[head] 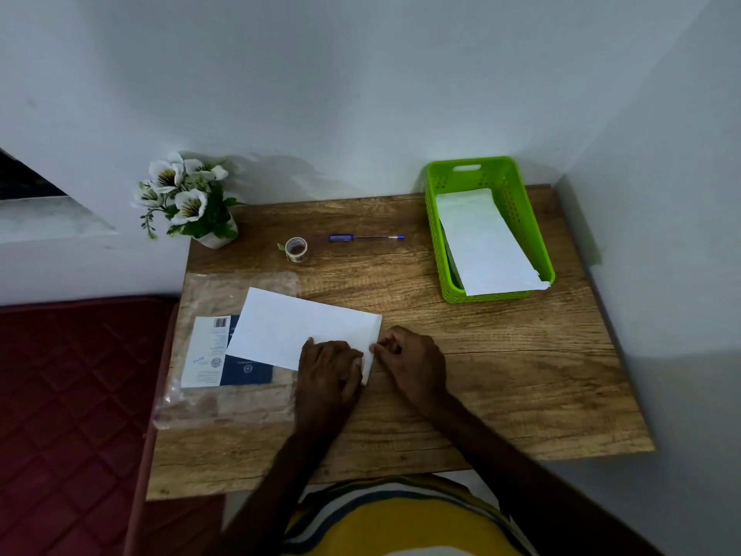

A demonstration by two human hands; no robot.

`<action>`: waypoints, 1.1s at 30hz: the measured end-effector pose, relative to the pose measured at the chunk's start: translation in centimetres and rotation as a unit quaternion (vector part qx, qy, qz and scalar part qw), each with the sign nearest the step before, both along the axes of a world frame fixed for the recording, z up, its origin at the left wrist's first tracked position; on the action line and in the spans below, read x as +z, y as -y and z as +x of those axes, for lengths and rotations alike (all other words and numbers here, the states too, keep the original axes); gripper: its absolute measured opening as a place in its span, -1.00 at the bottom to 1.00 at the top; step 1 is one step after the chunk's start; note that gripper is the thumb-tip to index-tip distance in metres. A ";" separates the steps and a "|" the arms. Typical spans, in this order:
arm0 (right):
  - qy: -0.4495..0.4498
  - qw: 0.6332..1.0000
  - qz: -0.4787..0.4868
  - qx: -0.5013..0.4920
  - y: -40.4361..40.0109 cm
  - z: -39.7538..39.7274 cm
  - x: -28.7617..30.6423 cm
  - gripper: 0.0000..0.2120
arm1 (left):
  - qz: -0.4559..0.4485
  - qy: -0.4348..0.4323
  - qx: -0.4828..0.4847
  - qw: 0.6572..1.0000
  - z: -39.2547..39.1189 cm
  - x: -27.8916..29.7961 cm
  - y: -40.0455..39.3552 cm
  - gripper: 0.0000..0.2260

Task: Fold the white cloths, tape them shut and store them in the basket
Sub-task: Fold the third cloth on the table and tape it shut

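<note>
**Both hands on the folded cloth, near edge of tabletop**

We see the white cloth (296,331) lying flat on the wooden tabletop (501,375), its left part overlapping a clear plastic packet (224,355) with a printed label inside.

Left hand (331,369): palm down, fingers roughly straight and together, pressing on the cloth's right end. It grips nothing. Forearm runs up from the lower middle of the view.

Right hand (413,361): just right of the cloth, fingers curled, thumb and forefinger tips meeting at the cloth's right edge. It looks like a pinch on that edge, but we cannot tell for sure. Forearm comes in diagonally from the lower right.

The two hands sit just beside each other, nearly touching.

Green basket (435,218) stands at the far right of the tabletop, with another white cloth (485,242) inside, its near end sticking over the rim.

Tape roll (296,248) and blue pen (367,237) lie near the far edge, well apart from the hands. Flower pot (188,198) at the far left corner.
</note>
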State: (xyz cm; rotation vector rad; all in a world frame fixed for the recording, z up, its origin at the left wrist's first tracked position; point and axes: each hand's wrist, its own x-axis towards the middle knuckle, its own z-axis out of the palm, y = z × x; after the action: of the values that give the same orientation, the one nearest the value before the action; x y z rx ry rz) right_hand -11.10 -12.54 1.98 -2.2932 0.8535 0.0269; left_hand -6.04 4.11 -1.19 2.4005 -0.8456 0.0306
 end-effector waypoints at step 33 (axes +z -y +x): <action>-0.055 0.985 0.119 -0.115 2.2 3.8 1.3 -0.52 | 0.079 0.077 -0.180 0.977 -0.4 -0.9 -2.2 -0.63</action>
State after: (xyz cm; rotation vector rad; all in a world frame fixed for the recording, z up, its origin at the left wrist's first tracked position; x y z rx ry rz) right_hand -7.28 -14.74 3.32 -1.9745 1.1045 0.1470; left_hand -6.45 6.34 -2.07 2.3738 -1.3929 0.0073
